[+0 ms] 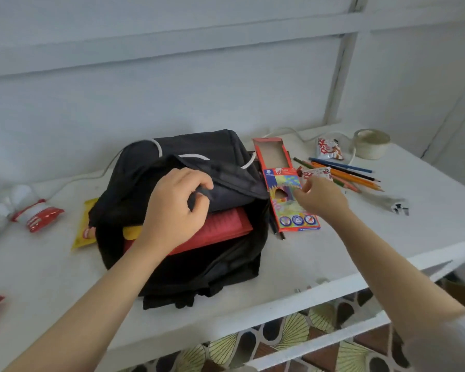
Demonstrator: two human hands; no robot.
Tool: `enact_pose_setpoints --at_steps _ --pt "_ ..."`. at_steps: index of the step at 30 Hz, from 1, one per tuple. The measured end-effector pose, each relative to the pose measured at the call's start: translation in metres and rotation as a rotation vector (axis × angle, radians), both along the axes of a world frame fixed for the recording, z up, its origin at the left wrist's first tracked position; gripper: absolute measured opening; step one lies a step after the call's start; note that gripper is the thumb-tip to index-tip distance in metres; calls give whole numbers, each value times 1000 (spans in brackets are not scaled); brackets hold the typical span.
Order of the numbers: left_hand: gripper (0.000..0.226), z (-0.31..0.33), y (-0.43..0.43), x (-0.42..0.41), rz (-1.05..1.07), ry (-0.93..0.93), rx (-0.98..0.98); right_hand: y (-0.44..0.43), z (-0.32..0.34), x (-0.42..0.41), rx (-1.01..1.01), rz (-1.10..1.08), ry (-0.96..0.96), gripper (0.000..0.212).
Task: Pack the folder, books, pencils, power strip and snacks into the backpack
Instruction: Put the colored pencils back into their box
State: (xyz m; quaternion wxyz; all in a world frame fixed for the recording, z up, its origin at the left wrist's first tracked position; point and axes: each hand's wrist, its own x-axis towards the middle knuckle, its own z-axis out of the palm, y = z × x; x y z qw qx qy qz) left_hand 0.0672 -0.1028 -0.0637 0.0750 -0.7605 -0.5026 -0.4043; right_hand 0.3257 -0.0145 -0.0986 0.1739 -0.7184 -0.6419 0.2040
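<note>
Left hand (pixel 176 208) held the flap of the black fabric backpack (pixel 199 267) open, w/ red plastic folder (pixel 223 228) inside. Right hand (pixel 321 198) pinched a small white-red snack packet (pixel 317 173) beside the cardboard pencil box (pixel 289 194). Snack step imo; next prob needed carrying it into the opening.

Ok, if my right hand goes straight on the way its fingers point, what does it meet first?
The small red-and-white snack packet, lying at the pencil box's edge over the loose pencils. The right hand's fingertips look just short of it, perhaps already touching; depth is unclear.
</note>
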Motion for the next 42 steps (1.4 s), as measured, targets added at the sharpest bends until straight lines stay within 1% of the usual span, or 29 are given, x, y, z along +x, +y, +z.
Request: enact_pose_setpoints --at_steps 3,5,7,9,11,12,13,15,17,19,20,21,22,24,25,27,29,30,31,33,34,36,37,39,40,42 --pt "22 -5 -9 30 22 33 86 13 -14 6 -89 -23 -91 53" --pt "23 -8 -18 51 7 32 90 17 -17 6 -95 -56 -91 54" --pt "25 -12 -25 73 -48 39 70 20 -18 6 -113 -74 -27 49" --pt "27 -18 -30 94 -116 21 11 21 -16 6 -173 -75 106 42" --pt "28 -24 -29 114 -159 -68 -110 21 -13 10 -203 -104 366 31" --pt "29 -26 -25 121 -164 -140 -184 19 -10 12 -206 -128 515 24" --pt "30 -29 -19 128 -161 -223 -259 16 -8 15 -192 -148 625 19" --pt "35 -33 0 138 -131 -359 -391 7 -6 22 -127 -175 707 15" --pt "38 -32 20 148 -95 -439 -505 -5 -8 26 -16 -223 772 14" --pt "32 -26 38 160 -88 -502 -653 -18 -11 29 67 -260 886 16" --pt "34 -25 47 166 -78 -523 -709 -26 -12 29 87 -261 939 18" --pt "39 -24 55 171 -65 -546 -742 -33 -13 31 94 -249 976 19" --pt "50 -24 62 177 -55 -562 -763 -39 -15 32 98 -223 993 20" --pt "76 -25 73 187 -27 -552 -786 -49 -18 35 112 -156 965 21" --pt "80 -27 76 192 -7 -538 -788 -53 -20 39 114 -111 944 21" --pt "73 -29 80 197 25 -498 -785 -59 -21 49 75 1 888 23" --pt "65 -31 81 197 2 -432 -794 -61 -18 68 13 124 746 15" --pt "63 -31 81 196 -31 -392 -807 -62 -15 79 -2 150 681 8" --pt "61 -33 81 194 -60 -344 -821 -62 -13 91 4 136 642 9" --pt "57 -33 75 192 -121 -243 -847 -60 -5 115 65 5 617 16" --pt "59 -34 71 192 -153 -196 -859 -58 -2 126 117 -80 581 19" --pt "78 -37 63 195 -190 -88 -845 -49 4 149 209 -253 523 23" --pt "86 -41 60 198 -207 -46 -821 -43 5 160 233 -330 536 24" --pt "96 -51 55 202 -259 -11 -790 -30 8 180 226 -448 601 30" --pt "98 -56 52 203 -282 -17 -790 -24 9 188 194 -483 613 36" --pt "99 -64 49 203 -307 -48 -786 -14 7 200 128 -523 539 46"
